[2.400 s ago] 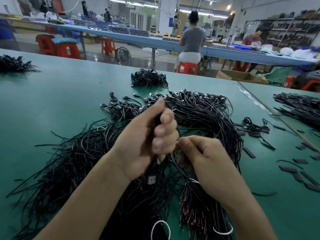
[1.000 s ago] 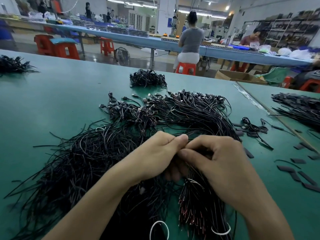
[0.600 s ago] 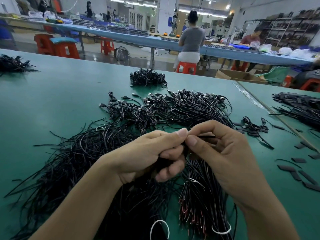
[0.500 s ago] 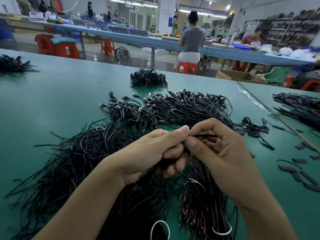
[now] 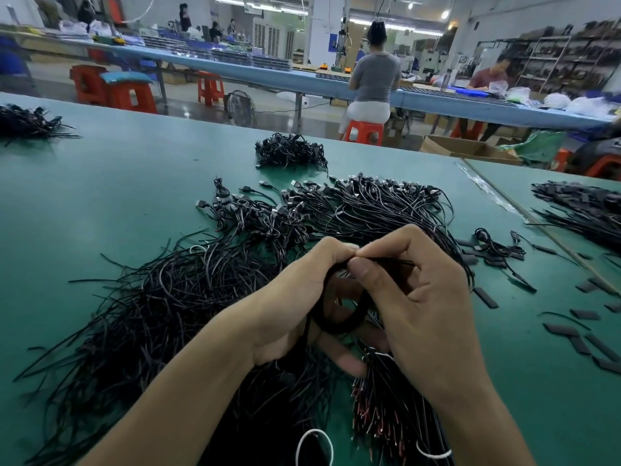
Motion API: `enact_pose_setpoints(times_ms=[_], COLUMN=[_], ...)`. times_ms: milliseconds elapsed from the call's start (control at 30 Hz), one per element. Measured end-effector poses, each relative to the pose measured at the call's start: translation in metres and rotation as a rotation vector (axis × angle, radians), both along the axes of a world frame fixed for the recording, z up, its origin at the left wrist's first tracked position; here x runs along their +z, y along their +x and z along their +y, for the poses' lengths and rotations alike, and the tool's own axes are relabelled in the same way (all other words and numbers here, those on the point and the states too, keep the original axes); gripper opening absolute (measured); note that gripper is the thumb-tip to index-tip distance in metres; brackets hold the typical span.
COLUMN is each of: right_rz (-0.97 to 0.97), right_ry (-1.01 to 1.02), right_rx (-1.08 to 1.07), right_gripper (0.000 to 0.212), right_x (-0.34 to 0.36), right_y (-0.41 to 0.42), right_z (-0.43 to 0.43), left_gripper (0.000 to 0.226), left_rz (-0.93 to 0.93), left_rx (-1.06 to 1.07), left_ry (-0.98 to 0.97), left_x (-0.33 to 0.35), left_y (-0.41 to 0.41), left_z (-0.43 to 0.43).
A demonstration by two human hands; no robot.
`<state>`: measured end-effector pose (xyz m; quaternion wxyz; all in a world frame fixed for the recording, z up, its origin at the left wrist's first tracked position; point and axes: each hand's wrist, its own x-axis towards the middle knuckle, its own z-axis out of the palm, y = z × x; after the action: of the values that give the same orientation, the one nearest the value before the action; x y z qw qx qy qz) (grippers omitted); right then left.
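One thin black cable is being wound into a small round ring at the centre of the frame, above a green table. The left hand curls round the ring, and the right hand pinches the loose tail between thumb and forefinger. The next move probably calls for wrapping that tail tightly while keeping tension. A heap of cords, glossy and springy, sprawls at lower left.

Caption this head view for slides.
Left hand and right hand hold a looped black cable above cable piles on green table.
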<state>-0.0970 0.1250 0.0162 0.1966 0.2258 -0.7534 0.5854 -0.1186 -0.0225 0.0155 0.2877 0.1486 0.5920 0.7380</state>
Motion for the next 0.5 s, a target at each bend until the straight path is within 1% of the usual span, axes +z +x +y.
enact_pose_setpoints(times_ms=[67,133,200,267,367,433,500], right_rz=[0.006,-0.004,-0.129,-0.289,-0.435,-0.503,-0.527], right_ry=[0.013,0.088,0.137,0.252,0.541,0.704,0.805], right_rx=[-0.054,-0.146,-0.184,-0.195,-0.145,-0.092,-0.049], right_gripper=[0.02,0.019,0.015,0.018,0.011,0.014,0.019], right_x=[-0.001,-0.003,-0.009,-0.017,-0.031,-0.042,-0.052], right_y=[-0.001,-0.004,-0.009,-0.014,-0.015,-0.013,-0.013], right_z=[-0.001,0.001,0.005,0.009,0.007,-0.001,-0.01], left_gripper=[0.061,0.064,0.062,0.061,0.061,0.06,0.06], left_rz=[0.022,0.091,0.127,0.133,0.16,0.18,0.183], left_rx=[0.066,0.166,0.278,0.429,0.61,0.664,0.677], left_ry=[-0.108,-0.218,-0.252,-0.215,-0.109,-0.082,-0.063], left_x=[-0.002,-0.006,-0.01,-0.013,-0.012,-0.011,-0.01], left_y=[0.001,-0.001,-0.005,-0.01,-0.014,-0.013,-0.012], left_z=[0.001,0.002,0.002,-0.001,-0.004,-0.004,-0.002])
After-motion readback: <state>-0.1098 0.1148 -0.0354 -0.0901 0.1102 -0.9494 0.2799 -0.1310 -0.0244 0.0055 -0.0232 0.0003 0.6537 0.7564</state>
